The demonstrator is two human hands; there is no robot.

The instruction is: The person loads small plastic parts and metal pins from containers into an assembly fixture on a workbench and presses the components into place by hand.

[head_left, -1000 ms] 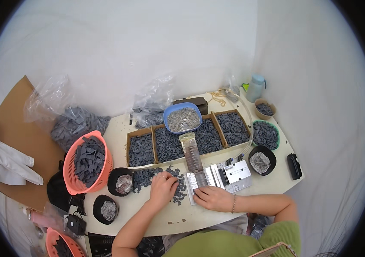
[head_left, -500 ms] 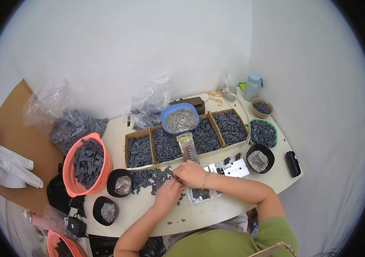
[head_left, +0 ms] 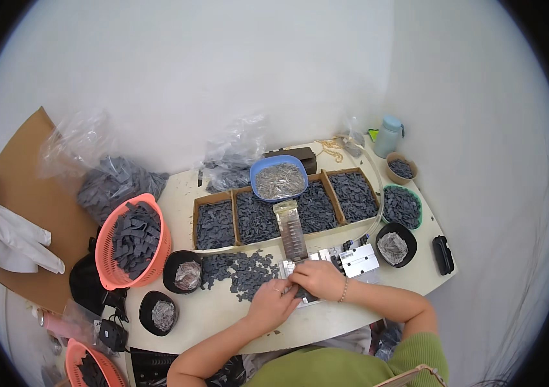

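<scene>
Both hands meet at the near left end of a metal jig (head_left: 360, 260) on the table. My left hand (head_left: 272, 304) has its fingers bent and pressed together beside the jig. My right hand (head_left: 319, 280), a bracelet on its wrist, curls over from the right with its fingertips against the left ones. Whatever the fingertips hold is hidden or too small to name. Loose dark grey small parts (head_left: 243, 271) lie spread just left of the hands. Behind them a clear ribbed plastic strip (head_left: 292, 237) rises from the jig toward the blue bowl.
A divided cardboard tray (head_left: 215, 248) of grey parts spans the back, with a blue bowl (head_left: 253, 182) of thin metal pieces on it. Black bowls (head_left: 143, 314) and a coral basket (head_left: 165, 248) stand left. At right are a green bowl (head_left: 419, 205), a black case (head_left: 443, 254) and a bottle (head_left: 388, 137).
My hands have moved right and nearer to me, from the edge of the loose parts to the jig's near end. The clear strip is less covered. The whole view has shifted slightly.
</scene>
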